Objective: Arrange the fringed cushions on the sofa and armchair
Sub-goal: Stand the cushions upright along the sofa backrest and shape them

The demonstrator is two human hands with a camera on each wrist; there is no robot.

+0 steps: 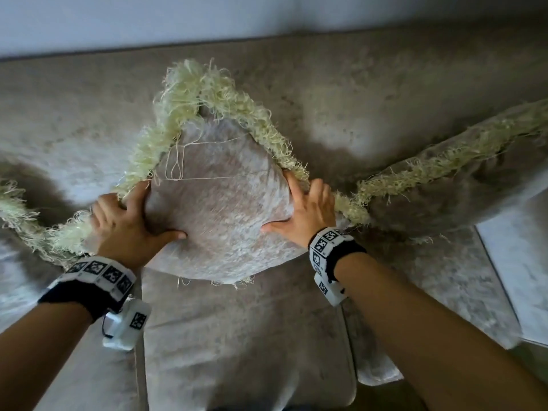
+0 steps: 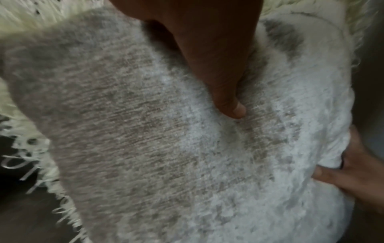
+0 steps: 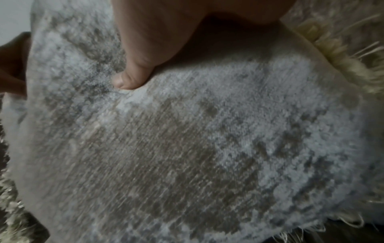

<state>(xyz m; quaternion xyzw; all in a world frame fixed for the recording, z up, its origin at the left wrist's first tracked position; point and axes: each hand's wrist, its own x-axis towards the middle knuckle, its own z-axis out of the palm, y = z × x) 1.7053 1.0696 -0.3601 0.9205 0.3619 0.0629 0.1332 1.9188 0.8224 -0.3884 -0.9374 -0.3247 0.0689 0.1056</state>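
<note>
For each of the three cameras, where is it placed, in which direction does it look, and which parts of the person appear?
Head: on the head, looking down at the sofa; both forearms, left hand and right hand grip the middle cushion.
Left wrist: along the left hand; its thumb presses the cushion, right-hand fingers at the edge.
Right wrist: along the right hand; its thumb presses the cushion.
Shared: all views show this cushion.
</note>
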